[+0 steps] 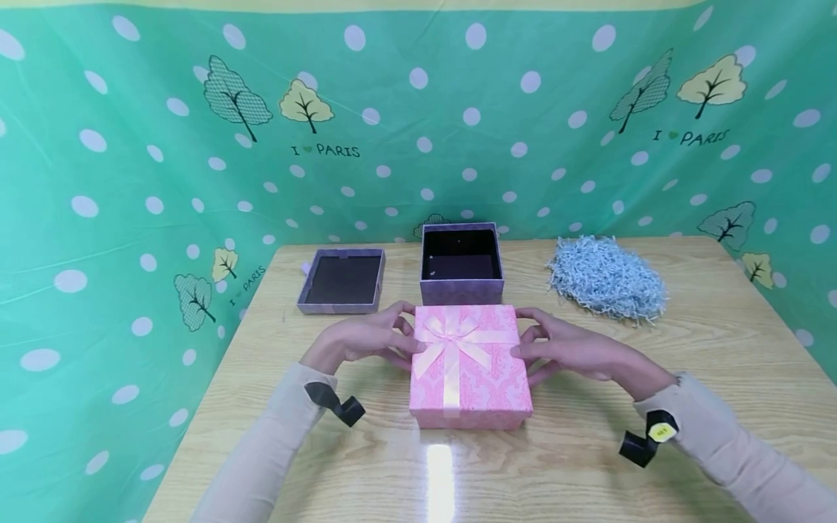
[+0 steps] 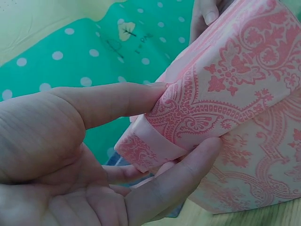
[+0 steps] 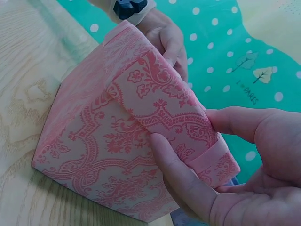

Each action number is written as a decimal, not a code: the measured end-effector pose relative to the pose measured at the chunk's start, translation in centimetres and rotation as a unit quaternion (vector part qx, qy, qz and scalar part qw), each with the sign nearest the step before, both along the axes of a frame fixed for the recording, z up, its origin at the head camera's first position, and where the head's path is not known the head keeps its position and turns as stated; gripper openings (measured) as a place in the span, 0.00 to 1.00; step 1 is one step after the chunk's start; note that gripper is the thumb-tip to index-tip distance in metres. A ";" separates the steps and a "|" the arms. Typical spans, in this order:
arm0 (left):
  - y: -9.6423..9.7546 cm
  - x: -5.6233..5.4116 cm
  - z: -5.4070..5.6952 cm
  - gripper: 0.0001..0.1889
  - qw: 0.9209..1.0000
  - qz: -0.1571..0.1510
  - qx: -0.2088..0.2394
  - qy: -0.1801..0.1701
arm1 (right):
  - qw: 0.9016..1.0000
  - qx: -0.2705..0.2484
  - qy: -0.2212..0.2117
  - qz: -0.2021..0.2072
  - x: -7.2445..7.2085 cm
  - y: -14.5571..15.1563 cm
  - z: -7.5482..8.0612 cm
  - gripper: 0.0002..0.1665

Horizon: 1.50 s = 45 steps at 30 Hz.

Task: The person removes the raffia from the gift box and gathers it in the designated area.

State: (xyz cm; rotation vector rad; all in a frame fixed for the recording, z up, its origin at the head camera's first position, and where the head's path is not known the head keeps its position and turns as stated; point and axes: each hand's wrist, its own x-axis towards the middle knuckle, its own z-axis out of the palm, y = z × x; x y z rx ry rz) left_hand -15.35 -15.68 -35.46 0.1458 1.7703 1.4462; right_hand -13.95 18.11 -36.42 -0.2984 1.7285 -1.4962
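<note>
A pink patterned gift box stands on the table in front of me. Its lid is on top and bears a pale satin ribbon bow. My left hand grips the lid's left side, with the thumb on its upper edge and fingers along the lower rim. On the opposite side, my right hand holds the lid in the same way. Both wrist views show the lid's rim overlapping the box walls, and the inside of the box is hidden.
Directly behind the pink box is a purple box without a lid, dark inside. A shallow purple lid lies upturned to the left. Light blue shredded paper is heaped at the back right. A green dotted cloth hangs behind the wooden table.
</note>
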 end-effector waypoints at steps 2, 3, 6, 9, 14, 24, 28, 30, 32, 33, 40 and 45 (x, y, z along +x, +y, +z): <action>0.0 0.0 0.3 0.38 1.000 -0.001 -0.003 0.005 | 1.000 0.002 0.003 -0.001 -0.1 0.1 0.2 0.48; 0.0 -0.1 0.5 0.38 1.000 -0.001 -0.005 0.008 | 1.000 0.002 0.005 -0.001 -0.1 0.1 0.4 0.48; 0.0 -0.2 1.1 0.39 1.000 0.001 -0.010 0.018 | 1.000 0.003 0.012 -0.010 -0.3 0.1 1.1 0.48; 0.0 -0.4 1.7 0.40 1.000 0.007 -0.009 0.029 | 0.999 0.004 0.028 -0.021 -0.6 0.1 1.8 0.48; -0.1 -0.9 2.7 0.39 0.998 0.029 0.006 0.061 | 0.996 0.015 0.072 -0.048 -1.2 -0.1 3.1 0.48; 0.1 -2.0 3.6 0.23 0.991 0.050 0.017 0.127 | 0.976 0.064 0.170 -0.123 -2.1 0.0 4.9 0.41; 0.3 -2.1 3.8 0.19 0.985 0.080 0.032 0.150 | 0.963 0.084 0.211 -0.144 -2.1 -0.2 5.4 0.38; 0.3 -2.1 3.9 0.19 0.980 0.101 0.021 0.168 | 0.955 0.087 0.233 -0.159 -2.1 -0.4 5.6 0.37; 0.4 -2.1 4.0 0.19 0.974 0.119 0.005 0.195 | 0.945 0.086 0.264 -0.170 -2.1 -0.6 5.7 0.35; 0.4 -2.1 4.1 0.19 0.969 0.129 -0.001 0.209 | 0.939 0.087 0.281 -0.178 -2.1 -0.7 5.7 0.34; 1.0 -2.4 4.1 0.21 0.936 0.185 0.022 0.299 | 0.886 0.057 0.398 -0.229 -2.1 -1.4 5.3 0.29; 1.3 -2.5 3.9 0.23 0.932 0.205 0.065 0.292 | 0.882 0.029 0.406 -0.240 -2.1 -1.9 4.9 0.29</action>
